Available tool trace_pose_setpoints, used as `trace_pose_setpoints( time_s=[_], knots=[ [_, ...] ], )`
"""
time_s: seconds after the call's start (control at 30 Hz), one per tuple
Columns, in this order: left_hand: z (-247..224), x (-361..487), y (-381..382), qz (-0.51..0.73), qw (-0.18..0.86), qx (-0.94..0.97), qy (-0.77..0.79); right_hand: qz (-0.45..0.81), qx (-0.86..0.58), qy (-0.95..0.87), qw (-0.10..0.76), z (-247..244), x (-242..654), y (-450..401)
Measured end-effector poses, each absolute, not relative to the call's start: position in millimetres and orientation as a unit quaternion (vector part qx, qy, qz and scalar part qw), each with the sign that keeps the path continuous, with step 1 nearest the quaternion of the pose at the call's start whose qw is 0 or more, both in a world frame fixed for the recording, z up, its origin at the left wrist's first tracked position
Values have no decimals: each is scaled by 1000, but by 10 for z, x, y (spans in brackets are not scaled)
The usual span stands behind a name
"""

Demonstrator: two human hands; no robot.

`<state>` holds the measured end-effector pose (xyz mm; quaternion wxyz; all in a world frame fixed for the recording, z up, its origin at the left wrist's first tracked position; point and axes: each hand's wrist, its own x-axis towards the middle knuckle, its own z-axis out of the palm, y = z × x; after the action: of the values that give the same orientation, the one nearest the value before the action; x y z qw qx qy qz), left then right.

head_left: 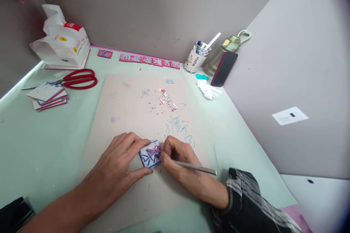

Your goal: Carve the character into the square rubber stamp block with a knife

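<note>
A small white block with blue edges lies on the beige board. Blue strokes of a character are drawn on it, and parts of them are cut away to red. My left hand pinches the block at its left side, thumb at the near edge and fingers at the far edge. In my right hand is a slim silver-handled craft knife, held like a pen. Its tip meets the right part of the block and is mostly hidden by my fingers.
Shavings litter the board beyond my hands. Red-handled scissors and stacked blocks lie left. Carved red tiles line the back. A pen cup, bottle, phone, tissue and white bag stand around.
</note>
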<state>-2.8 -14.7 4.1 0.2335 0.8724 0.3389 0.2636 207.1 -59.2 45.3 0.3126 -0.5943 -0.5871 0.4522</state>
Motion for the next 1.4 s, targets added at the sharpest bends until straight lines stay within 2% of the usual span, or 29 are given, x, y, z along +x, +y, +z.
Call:
trace_pose_setpoints(
  time_s=[1.4],
  knots=[
    [41,-5,-149,282,226,866,347,462,-589,-578,324,414,2050,-665]
  ],
)
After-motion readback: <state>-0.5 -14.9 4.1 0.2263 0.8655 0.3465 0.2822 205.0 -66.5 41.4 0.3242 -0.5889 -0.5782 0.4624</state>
